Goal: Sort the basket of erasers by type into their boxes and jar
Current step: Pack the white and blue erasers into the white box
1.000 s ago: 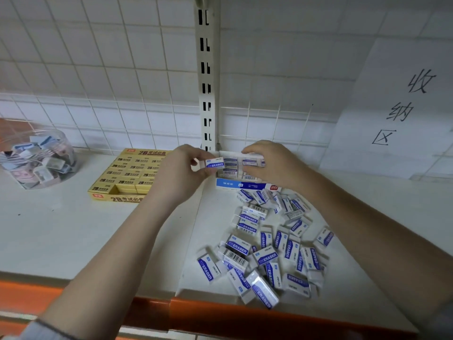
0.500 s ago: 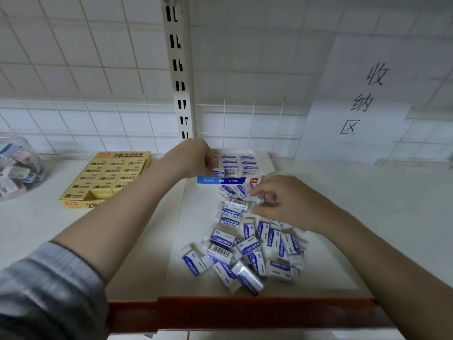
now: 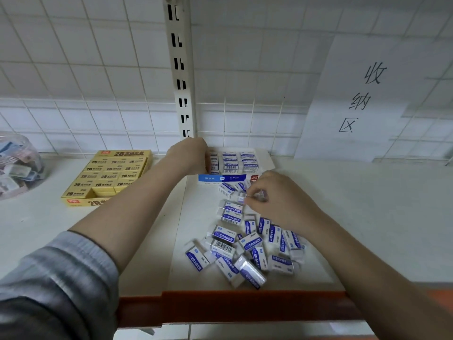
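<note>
My right hand (image 3: 277, 200) pinches one small white eraser with a blue printed sleeve (image 3: 245, 198) at the far edge of the loose pile (image 3: 247, 244) on the white shelf (image 3: 367, 217). The open blue-fronted cardboard box (image 3: 226, 178) lies just beyond it, away from me and slightly left. My left hand (image 3: 190, 155) curls against the box's left side, seemingly steadying it; whether it holds an eraser I cannot tell

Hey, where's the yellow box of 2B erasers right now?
In the head view, the yellow box sits on the white shelf at the left, between the clear jar and the blue-and-white eraser box, just beyond the left forearm.
</note>
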`<state>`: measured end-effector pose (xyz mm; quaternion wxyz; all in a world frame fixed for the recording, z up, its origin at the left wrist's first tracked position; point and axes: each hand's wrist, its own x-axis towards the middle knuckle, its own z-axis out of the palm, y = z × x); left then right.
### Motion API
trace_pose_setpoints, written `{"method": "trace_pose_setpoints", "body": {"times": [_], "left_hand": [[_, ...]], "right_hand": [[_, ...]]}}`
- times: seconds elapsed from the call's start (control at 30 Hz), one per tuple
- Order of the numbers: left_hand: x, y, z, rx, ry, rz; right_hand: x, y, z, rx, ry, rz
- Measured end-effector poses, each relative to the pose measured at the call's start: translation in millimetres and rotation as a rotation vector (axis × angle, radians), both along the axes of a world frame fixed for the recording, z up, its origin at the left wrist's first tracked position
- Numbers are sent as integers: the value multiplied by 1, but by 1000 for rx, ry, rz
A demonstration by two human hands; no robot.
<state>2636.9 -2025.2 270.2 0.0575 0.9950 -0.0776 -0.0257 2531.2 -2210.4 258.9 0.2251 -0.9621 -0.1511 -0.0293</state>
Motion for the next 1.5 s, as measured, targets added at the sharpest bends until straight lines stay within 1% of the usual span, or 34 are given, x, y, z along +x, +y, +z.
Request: {"method": "trace_pose_setpoints", "body": {"times": [0.1, 0.2, 0.3, 0.43, 0.53, 0.6, 0.7, 0.8, 0.9, 0.97, 1.07, 1.17, 1.23, 1.3, 1.43, 1.5], "left_hand": [[1, 1, 6, -104, 162, -26], [1, 5, 15, -165, 231, -23], [-6, 9, 23, -246, 228, -29], [-30, 17, 22, -490, 98, 7], [-66, 21, 12, -580, 6, -22], [-96, 23, 5, -651, -11, -77], [-130, 22, -7, -678, 102, -155], [-144, 17, -20, -719, 223, -158], [-143, 12, -24, -741, 223, -118], [-140, 12, -22, -716, 226, -113], [-138, 16, -19, -677, 280, -116], [-139, 20, -18, -608, 260, -152], [-141, 20, -17, -618, 195, -168], [-141, 22, -17, -657, 91, -149], [-141, 28, -16, -790, -80, -76], [-142, 31, -18, -831, -138, -46]], "right_hand": [[-12, -7, 3, 240, -17, -108], [-26, -9, 0, 407, 16, -159], [-33, -11, -4, 485, 35, -211], [-34, -14, 0, 552, 48, -248], [-34, -15, 1, 621, 18, -257], [-34, -14, 1, 710, 7, -258], [-35, -12, 2, 788, 1, -218], [-34, -10, 4, 826, 20, -193], [-33, -10, 4, 797, 27, -176], [-32, -10, 4, 758, 26, -179], [-31, -11, 3, 750, 22, -186], [-28, -11, 4, 719, 3, -182], [-22, -12, 8, 691, -15, -179], [-13, -11, 14, 667, -26, -151], [16, 3, 27, 536, -16, -39], [35, 13, 26, 459, -32, -13]]}}
